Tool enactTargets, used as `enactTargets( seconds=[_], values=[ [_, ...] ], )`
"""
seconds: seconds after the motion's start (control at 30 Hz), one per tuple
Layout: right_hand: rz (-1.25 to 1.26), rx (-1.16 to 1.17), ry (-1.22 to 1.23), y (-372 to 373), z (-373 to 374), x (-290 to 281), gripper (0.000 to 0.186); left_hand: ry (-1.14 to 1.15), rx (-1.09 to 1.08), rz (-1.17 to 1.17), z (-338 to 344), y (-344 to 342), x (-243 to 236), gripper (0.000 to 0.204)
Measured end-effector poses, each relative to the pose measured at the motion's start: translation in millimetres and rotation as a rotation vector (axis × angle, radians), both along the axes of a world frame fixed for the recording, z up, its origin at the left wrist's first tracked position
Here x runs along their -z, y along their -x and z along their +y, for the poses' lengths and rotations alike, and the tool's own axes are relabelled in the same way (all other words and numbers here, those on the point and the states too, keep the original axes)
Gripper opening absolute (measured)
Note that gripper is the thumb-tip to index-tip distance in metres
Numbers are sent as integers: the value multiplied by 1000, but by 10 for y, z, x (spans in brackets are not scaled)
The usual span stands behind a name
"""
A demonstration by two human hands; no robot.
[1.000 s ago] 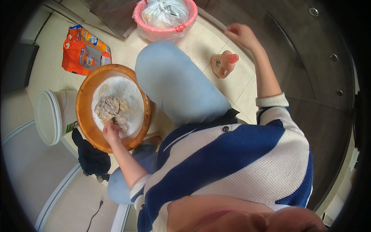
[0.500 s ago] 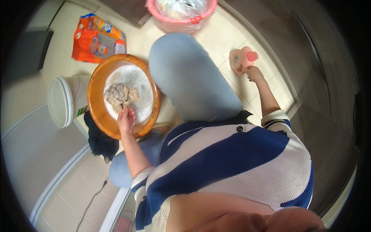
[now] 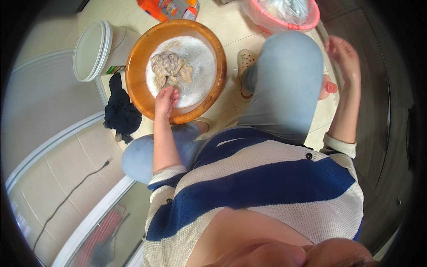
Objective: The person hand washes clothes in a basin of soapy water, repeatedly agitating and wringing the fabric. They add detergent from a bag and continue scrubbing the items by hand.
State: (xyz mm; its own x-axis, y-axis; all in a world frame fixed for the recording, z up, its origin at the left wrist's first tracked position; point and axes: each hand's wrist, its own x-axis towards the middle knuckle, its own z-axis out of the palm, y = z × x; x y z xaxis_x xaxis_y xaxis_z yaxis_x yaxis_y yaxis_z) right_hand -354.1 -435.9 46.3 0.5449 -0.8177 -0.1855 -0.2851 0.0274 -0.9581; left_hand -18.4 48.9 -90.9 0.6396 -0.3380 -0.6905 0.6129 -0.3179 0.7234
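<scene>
- Pale floor tiles (image 3: 231,18) fill the scene, seen from above, bounded on the left by a curved white threshold strip (image 3: 53,142).
- Packaging: an orange packet (image 3: 171,6) with multicoloured print lies flat at the top edge, just above the orange basin (image 3: 133,80); a white bucket (image 3: 91,51) lies on its side left of the basin, a small green label patch low on its wall.
- Left hand (image 3: 165,99) — fingers loosely curled, dipped at the near inner edge of the basin, resting on the foamy water (image 3: 200,66); it touches the foam just below the beige knitted cloth (image 3: 168,71), which sits soaked in the middle of the basin. Whether the fingertips grip the cloth cannot be told.
- Right hand (image 3: 343,55) — open, fingers spread, raised beside the right knee (image 3: 289,66); it holds nothing.
- Change from half a second ago: the right hand has lifted off the small pink bottle (image 3: 328,86), which now shows only as a sliver behind the knee; the left hand remains in the basin.
- Surroundings: a pink basket (image 3: 311,20) lined with a clear bag stands at the top right; a dark garment (image 3: 120,113) is crumpled on the floor touching the basin's left side; a beige slipper (image 3: 244,66) sits between basin and leg; a black cord (image 3: 71,191) trails across the lower left.
- Obstruction: the knee and the striped jumper (image 3: 267,191) hide the floor below them.
</scene>
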Motion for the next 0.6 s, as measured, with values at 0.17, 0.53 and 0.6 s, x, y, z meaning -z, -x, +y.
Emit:
enactTargets(
  seconds=[0.17,0.53,0.6],
  values=[
    [-340,-309,168,-1048,191,-992,32,-6,-54,-4,-91,7,-13,16],
    [42,-994,255,-2320,1004,-464,24,31,32,-138,-355,-494,-403,19],
    [104,-994,298,-2316,1113,-502,20,39,41,-223,-497,-717,-497,21]
  ],
)
